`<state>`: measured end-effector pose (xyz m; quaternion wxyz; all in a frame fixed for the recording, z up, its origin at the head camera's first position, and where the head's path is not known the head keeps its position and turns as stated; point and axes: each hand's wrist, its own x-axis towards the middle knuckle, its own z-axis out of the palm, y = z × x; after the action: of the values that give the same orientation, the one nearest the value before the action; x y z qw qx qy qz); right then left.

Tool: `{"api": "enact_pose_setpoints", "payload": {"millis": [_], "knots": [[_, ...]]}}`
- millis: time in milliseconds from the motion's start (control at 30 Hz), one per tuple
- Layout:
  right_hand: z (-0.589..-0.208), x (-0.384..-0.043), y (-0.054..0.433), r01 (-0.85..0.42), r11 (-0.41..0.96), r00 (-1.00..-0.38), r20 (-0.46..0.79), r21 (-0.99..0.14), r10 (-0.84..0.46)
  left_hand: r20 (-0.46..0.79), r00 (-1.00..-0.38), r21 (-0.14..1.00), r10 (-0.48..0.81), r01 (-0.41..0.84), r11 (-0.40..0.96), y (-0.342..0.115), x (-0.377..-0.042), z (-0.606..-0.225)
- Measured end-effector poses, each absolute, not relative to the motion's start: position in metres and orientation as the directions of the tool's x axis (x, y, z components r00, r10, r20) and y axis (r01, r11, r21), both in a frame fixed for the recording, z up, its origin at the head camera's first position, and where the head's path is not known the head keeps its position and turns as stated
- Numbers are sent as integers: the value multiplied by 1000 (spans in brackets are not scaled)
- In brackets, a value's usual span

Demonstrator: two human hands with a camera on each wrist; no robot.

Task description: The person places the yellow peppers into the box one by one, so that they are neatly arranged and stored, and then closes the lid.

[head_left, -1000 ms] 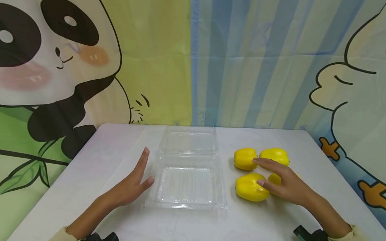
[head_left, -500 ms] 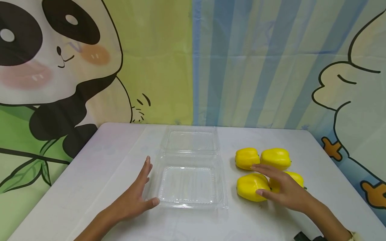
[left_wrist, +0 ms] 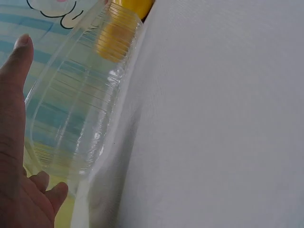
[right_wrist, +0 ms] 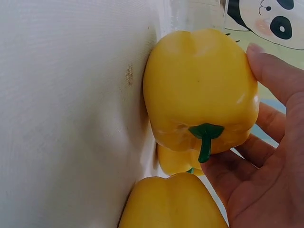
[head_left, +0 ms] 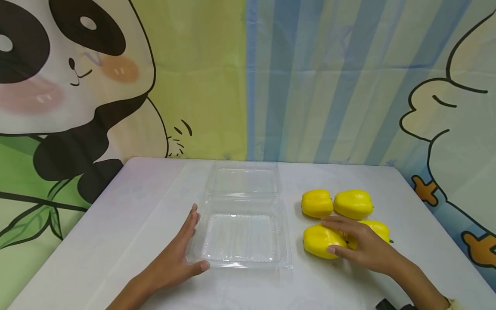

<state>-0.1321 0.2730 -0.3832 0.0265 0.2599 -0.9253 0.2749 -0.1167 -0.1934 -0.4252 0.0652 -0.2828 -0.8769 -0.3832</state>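
Right hand: fingers and thumb closed round one yellow pepper, lower frame, right of centre. Left hand: fingers extended beside clear container, lower centre. Three further peppers: right half.

Down at four o'clock, a cream fabric cuff shows, and towards five, a blocky black wrist-worn piece!
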Motion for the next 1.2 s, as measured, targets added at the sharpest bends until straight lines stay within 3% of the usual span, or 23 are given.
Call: {"api": "enact_pose_setpoints", "payload": {"millis": [467, 767, 1200], "knots": [[-381, -131, 271, -521, 706, -849, 208, -480, -485, 339, -827, 582, 450, 559, 591, -194, -114, -430], [-384, -130, 270, -496, 710, -861, 181, -500, -475, 293, -868, 601, 400, 493, 629, -190, -111, -431], [-386, -128, 270, -504, 724, -862, 218, -471, -458, 333, -866, 648, 374, 498, 576, -184, -111, -434]]}}
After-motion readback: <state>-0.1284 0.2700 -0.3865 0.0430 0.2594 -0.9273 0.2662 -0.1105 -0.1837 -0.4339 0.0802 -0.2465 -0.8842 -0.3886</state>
